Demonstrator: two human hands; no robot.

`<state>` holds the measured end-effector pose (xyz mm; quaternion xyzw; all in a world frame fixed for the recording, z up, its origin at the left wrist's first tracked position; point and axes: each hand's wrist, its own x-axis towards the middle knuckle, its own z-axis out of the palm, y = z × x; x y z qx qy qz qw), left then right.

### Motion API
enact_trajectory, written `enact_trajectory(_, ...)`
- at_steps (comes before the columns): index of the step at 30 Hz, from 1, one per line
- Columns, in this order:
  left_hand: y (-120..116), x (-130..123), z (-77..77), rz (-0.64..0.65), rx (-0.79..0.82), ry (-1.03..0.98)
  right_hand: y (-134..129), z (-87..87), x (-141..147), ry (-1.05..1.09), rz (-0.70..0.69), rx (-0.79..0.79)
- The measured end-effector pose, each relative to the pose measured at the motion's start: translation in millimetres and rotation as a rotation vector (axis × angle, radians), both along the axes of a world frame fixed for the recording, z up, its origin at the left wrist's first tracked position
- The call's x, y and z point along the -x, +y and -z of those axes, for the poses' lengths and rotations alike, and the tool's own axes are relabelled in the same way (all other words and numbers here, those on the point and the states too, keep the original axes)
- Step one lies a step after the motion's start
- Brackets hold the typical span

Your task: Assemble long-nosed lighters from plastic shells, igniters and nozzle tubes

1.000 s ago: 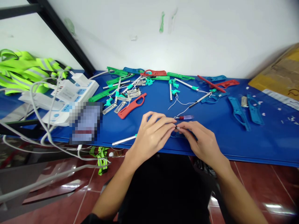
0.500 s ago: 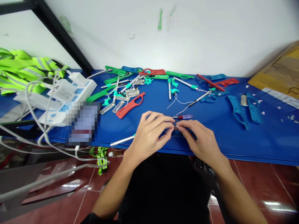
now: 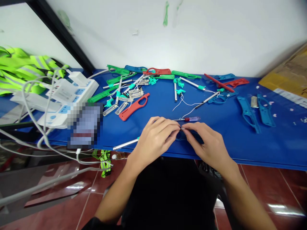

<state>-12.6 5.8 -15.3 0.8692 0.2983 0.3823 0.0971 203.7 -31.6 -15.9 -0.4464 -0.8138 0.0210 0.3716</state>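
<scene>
My left hand (image 3: pixel 157 135) and my right hand (image 3: pixel 211 140) meet at the front of the blue table, fingertips almost touching. Both pinch a tiny grey piece (image 3: pixel 182 128), mostly covered by the fingers; its kind is unclear. Just beyond them lies a screwdriver (image 3: pixel 192 119) with a clear purple and red handle. A silver metal tube (image 3: pixel 125 144) runs out from under my left hand. Part of a blue plastic casing (image 3: pixel 178 136) shows below the fingertips. A red lighter casing half (image 3: pixel 134 108) rests past my left hand.
Green lighter casings (image 3: pixel 102 95), metal tubes and wires cluster along the wall. Two blue casing halves (image 3: pixel 248 115) lie right, near a cardboard box (image 3: pixel 287 73). On the left are a white power strip (image 3: pixel 54 118) with cables, a phone (image 3: pixel 85 126) and yellow reflective straps (image 3: pixel 26 68).
The view has shifted slightly. My hands stay together at the same spot, with the left fingertips drawn a little closer around the small piece.
</scene>
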Motion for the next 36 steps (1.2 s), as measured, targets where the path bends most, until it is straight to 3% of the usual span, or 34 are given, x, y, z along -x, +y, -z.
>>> enact_trajectory(36, 0.3, -0.4, 5.4, 0.034, -0.002, -0.046, 0.6, 1.7, -0.8, 0.029, 0.000, 0.059)
